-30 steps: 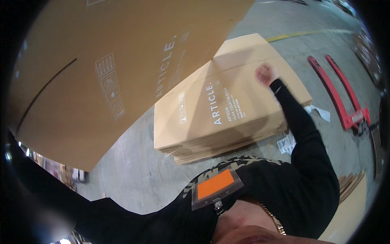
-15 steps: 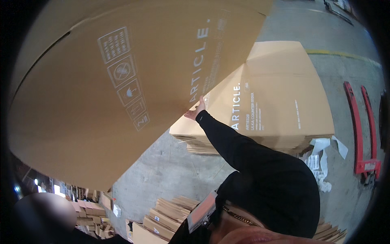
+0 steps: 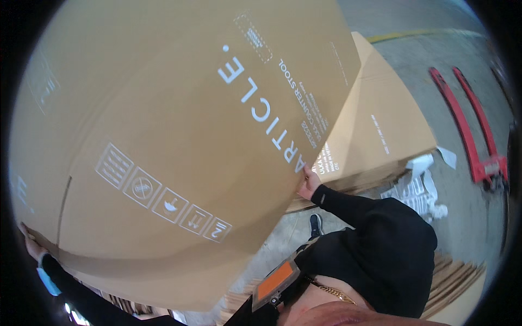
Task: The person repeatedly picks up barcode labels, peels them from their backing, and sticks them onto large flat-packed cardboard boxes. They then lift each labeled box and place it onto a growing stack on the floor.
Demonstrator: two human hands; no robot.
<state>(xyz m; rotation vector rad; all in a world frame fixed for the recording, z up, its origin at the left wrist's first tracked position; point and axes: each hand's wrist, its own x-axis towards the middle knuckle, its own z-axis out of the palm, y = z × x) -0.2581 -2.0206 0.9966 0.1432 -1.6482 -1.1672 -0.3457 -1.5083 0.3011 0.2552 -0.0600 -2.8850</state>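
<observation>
Cardboard sheet (image 3: 179, 146) edges gripped: left hand (image 3: 31, 247), right hand (image 3: 309, 182).

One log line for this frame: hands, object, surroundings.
left hand: grips edge of flat cardboard box | right hand: grips opposite edge | behind: stack of flat boxes, red pallet jack

Stack (image 3: 380, 130) half behind cardboard sheet (image 3: 179, 141)
</observation>
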